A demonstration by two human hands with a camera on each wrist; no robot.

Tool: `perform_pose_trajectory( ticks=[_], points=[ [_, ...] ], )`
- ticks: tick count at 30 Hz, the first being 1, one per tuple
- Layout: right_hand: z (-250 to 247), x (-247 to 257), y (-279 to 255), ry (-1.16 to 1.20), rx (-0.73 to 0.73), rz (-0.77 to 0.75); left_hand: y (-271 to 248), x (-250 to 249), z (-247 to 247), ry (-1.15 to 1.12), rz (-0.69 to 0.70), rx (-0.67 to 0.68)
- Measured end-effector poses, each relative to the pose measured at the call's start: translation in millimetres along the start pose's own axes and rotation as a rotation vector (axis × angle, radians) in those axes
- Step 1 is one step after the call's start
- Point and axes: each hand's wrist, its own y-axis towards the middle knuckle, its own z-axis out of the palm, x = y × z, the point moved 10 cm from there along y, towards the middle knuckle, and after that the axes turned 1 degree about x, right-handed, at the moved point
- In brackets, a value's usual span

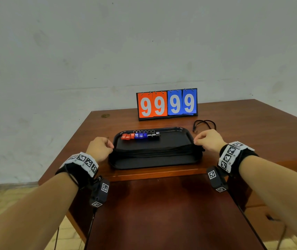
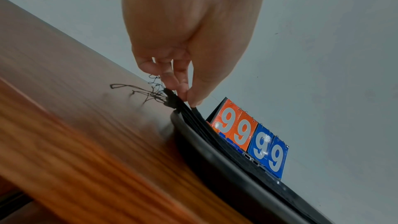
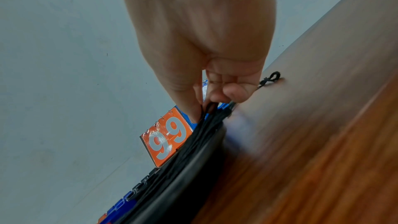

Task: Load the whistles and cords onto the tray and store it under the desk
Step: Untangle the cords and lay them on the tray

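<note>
Tray [image 1: 171, 160], black, sits near front edge of wooden desk [image 1: 252, 123]. Whistles [image 1: 140, 136] in a row at tray's far side: red, blue, black, w/ metal rings. Bundle of black cords [image 1: 155, 150] stretched across tray, L to R. Left hand [image 1: 100, 147] pinches bundle's L end at tray rim; loose thin ends trail onto desk. Right hand [image 1: 210, 141] pinches R end, fingers curled. One more cord [image 1: 204, 124] lies on desk, R of tray. Scoreboard [image 1: 167, 104] behind tray reads 99 99.
</note>
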Motion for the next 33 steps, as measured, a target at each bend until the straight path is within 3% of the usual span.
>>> perform_pose_trajectory(
  ticks=[6,11,16,21,29,33],
  points=[
    [-1.4,-4.0,-1.1,0.007,-0.020,0.019,-1.0,3.6,-3.0,0.049,-0.053,-0.014],
    [-12.7,0.1,-3.3,0.028,-0.045,-0.010,-5.8,-11.6,-20.0,0.203,-0.113,-0.151],
    [-35.8,-2.2,-4.9,0.053,-0.065,-0.005,-9.5,-54.7,-18.8,0.278,-0.022,-0.205],
    [-60.9,-17.8,-2.3,0.141,-0.098,0.044,-4.4,-114.8,10.4,0.252,0.064,-0.132],
    [-96.5,-44.9,2.7,0.240,-0.119,0.081,6.4,-207.9,101.6,0.229,0.179,0.111],
    [-107.7,-57.7,9.4,0.241,-0.097,0.076,10.6,-250.9,142.1,0.204,0.245,0.162]
  ],
)
